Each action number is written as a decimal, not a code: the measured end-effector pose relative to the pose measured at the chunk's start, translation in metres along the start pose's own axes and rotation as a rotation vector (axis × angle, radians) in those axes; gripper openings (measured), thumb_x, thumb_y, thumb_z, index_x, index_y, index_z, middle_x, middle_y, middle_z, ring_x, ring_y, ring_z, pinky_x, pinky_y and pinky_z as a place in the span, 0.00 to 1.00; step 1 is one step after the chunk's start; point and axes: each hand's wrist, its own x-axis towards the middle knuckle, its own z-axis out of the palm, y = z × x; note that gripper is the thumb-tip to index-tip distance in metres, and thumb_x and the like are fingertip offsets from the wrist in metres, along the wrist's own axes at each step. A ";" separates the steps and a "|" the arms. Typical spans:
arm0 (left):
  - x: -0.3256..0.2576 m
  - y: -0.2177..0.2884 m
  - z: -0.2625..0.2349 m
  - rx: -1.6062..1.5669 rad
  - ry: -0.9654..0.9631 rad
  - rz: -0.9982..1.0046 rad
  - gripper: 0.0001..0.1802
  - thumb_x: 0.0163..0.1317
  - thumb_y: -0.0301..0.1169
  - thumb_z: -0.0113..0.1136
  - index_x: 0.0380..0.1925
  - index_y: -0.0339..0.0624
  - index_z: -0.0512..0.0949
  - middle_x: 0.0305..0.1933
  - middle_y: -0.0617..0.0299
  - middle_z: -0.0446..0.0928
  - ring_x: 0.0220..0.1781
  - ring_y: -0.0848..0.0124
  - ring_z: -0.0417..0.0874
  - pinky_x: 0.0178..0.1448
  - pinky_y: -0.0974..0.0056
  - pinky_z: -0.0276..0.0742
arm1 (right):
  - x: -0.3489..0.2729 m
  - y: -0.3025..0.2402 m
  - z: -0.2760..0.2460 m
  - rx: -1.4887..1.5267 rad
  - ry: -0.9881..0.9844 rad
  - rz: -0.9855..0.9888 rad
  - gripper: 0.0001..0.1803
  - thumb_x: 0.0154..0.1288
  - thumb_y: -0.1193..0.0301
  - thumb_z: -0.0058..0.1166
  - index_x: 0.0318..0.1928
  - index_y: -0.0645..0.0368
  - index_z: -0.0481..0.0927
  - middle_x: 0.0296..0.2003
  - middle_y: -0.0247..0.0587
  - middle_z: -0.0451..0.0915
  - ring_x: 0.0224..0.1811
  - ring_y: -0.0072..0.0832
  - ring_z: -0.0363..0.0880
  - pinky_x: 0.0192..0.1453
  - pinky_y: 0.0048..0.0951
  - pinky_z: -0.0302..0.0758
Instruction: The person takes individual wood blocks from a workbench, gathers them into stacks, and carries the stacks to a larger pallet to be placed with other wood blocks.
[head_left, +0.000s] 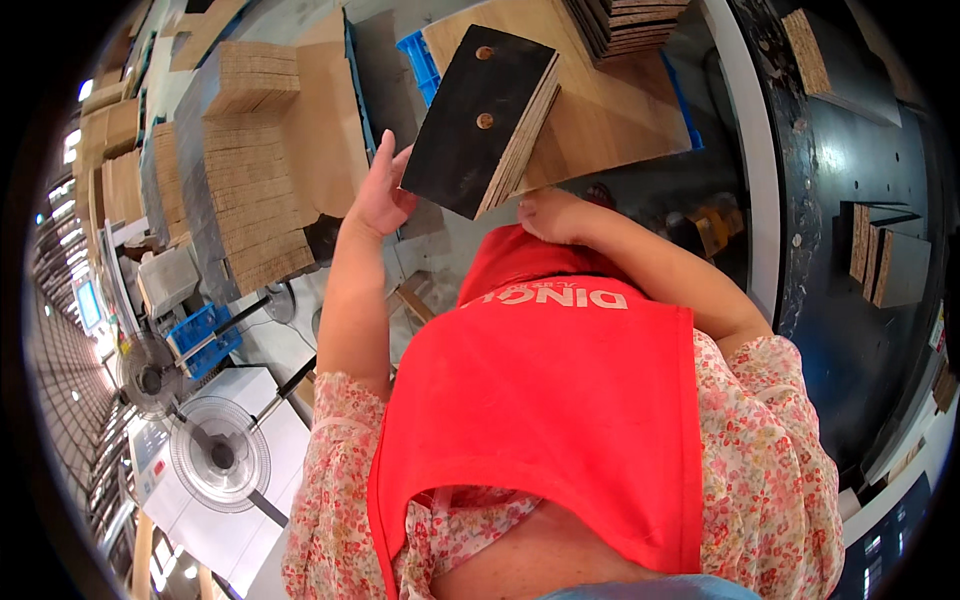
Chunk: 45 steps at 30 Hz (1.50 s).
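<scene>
Handling our panel stack [465, 125]: left hand [383, 197] spread, right hand [550, 215] (can't tell grip); one pile [625, 30] down, ours seemingly not.

Black-faced, tan-edged particleboards [445, 130] between left fingers [386, 158] and right fingers [532, 208], tan wood-grain panel [610, 115] beyond, red apron [540, 400] below, pink-floral blouse [765, 450]

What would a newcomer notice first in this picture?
The red apron, lower middle, likely draws the eye first. Above it, left hand and right hand flank the lower end of a black-topped stack with two tan spots. The largest fan shows at lower left.
</scene>
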 end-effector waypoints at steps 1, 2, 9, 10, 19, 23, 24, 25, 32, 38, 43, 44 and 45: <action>0.009 -0.005 0.004 -0.042 0.108 -0.045 0.36 0.70 0.59 0.40 0.62 0.40 0.69 0.61 0.63 0.74 0.63 0.69 0.72 0.68 0.64 0.64 | 0.001 0.004 0.003 0.157 0.097 0.017 0.17 0.64 0.65 0.45 0.40 0.66 0.81 0.40 0.55 0.82 0.46 0.45 0.81 0.49 0.37 0.75; 0.017 -0.011 0.005 -0.084 0.217 -0.090 0.37 0.69 0.60 0.40 0.62 0.40 0.69 0.61 0.63 0.75 0.63 0.68 0.72 0.67 0.63 0.66 | 0.003 0.008 0.006 0.480 0.041 0.108 0.16 0.64 0.67 0.47 0.45 0.65 0.79 0.42 0.47 0.81 0.47 0.35 0.79 0.50 0.34 0.72; 0.058 -0.048 -0.006 -0.016 -0.009 -0.161 0.37 0.67 0.61 0.43 0.61 0.42 0.70 0.62 0.63 0.73 0.64 0.66 0.71 0.67 0.61 0.68 | 0.035 0.017 0.041 1.267 0.146 -0.031 0.28 0.59 0.78 0.47 0.62 0.68 0.66 0.55 0.47 0.76 0.58 0.35 0.73 0.63 0.30 0.66; 0.059 -0.046 -0.005 -0.005 -0.026 -0.163 0.36 0.67 0.60 0.43 0.62 0.42 0.70 0.62 0.62 0.73 0.64 0.66 0.71 0.67 0.60 0.68 | 0.042 0.018 0.048 1.312 0.163 -0.067 0.29 0.59 0.78 0.47 0.63 0.68 0.65 0.56 0.47 0.75 0.58 0.35 0.73 0.63 0.30 0.66; 0.065 -0.038 0.003 0.117 -0.122 -0.186 0.34 0.66 0.57 0.46 0.62 0.43 0.69 0.63 0.62 0.72 0.64 0.66 0.71 0.67 0.60 0.68 | 0.075 0.045 0.079 1.156 0.242 0.008 0.26 0.58 0.75 0.47 0.57 0.73 0.68 0.51 0.56 0.77 0.56 0.42 0.74 0.61 0.30 0.68; 0.076 -0.019 0.010 0.180 -0.172 -0.184 0.34 0.66 0.55 0.47 0.62 0.43 0.69 0.63 0.62 0.72 0.64 0.66 0.71 0.67 0.60 0.68 | 0.069 0.046 0.047 1.116 0.487 0.028 0.28 0.59 0.75 0.46 0.61 0.74 0.66 0.52 0.57 0.77 0.58 0.44 0.73 0.62 0.33 0.67; 0.082 -0.012 0.016 0.197 -0.186 -0.179 0.33 0.66 0.55 0.48 0.63 0.43 0.68 0.63 0.62 0.72 0.64 0.66 0.71 0.67 0.60 0.68 | 0.069 0.045 0.035 1.065 0.610 0.057 0.29 0.60 0.75 0.45 0.62 0.73 0.64 0.54 0.58 0.75 0.59 0.43 0.72 0.63 0.33 0.66; 0.087 -0.005 0.022 0.212 -0.193 -0.167 0.33 0.66 0.54 0.48 0.63 0.43 0.68 0.63 0.62 0.72 0.64 0.66 0.71 0.67 0.60 0.68 | 0.071 0.042 0.020 1.011 0.726 0.086 0.30 0.60 0.75 0.44 0.64 0.72 0.62 0.55 0.58 0.74 0.60 0.43 0.71 0.64 0.33 0.65; 0.134 0.025 0.051 0.272 -0.213 -0.109 0.32 0.65 0.52 0.50 0.63 0.44 0.68 0.64 0.61 0.71 0.65 0.66 0.71 0.67 0.60 0.68 | 0.077 0.022 -0.035 1.665 0.678 -0.015 0.34 0.71 0.64 0.37 0.72 0.69 0.49 0.69 0.53 0.59 0.71 0.34 0.56 0.71 0.30 0.56; 0.146 0.027 0.051 0.277 -0.186 -0.107 0.31 0.65 0.49 0.52 0.64 0.44 0.67 0.64 0.61 0.71 0.65 0.66 0.71 0.67 0.60 0.68 | 0.103 0.025 -0.020 1.909 0.557 -0.089 0.43 0.73 0.46 0.33 0.73 0.68 0.44 0.74 0.47 0.48 0.75 0.31 0.46 0.76 0.28 0.43; 0.159 0.032 0.055 0.266 -0.168 -0.086 0.31 0.64 0.47 0.53 0.64 0.44 0.66 0.64 0.61 0.70 0.65 0.66 0.71 0.67 0.60 0.68 | 0.089 0.008 -0.032 1.954 0.604 -0.015 0.34 0.74 0.45 0.35 0.66 0.57 0.66 0.62 0.39 0.71 0.64 0.29 0.67 0.69 0.32 0.61; 0.161 0.033 0.056 0.266 -0.164 -0.082 0.31 0.64 0.47 0.54 0.64 0.44 0.66 0.65 0.61 0.70 0.65 0.66 0.71 0.67 0.60 0.68 | 0.090 0.009 -0.029 1.934 0.624 -0.075 0.34 0.74 0.44 0.35 0.66 0.57 0.66 0.62 0.39 0.70 0.64 0.29 0.66 0.69 0.31 0.60; 0.161 0.032 0.056 0.271 -0.164 -0.076 0.31 0.64 0.46 0.54 0.64 0.45 0.66 0.65 0.61 0.70 0.65 0.66 0.71 0.67 0.60 0.68 | 0.086 0.005 -0.033 1.938 0.615 -0.066 0.34 0.74 0.44 0.34 0.66 0.57 0.66 0.63 0.38 0.70 0.65 0.29 0.65 0.69 0.31 0.60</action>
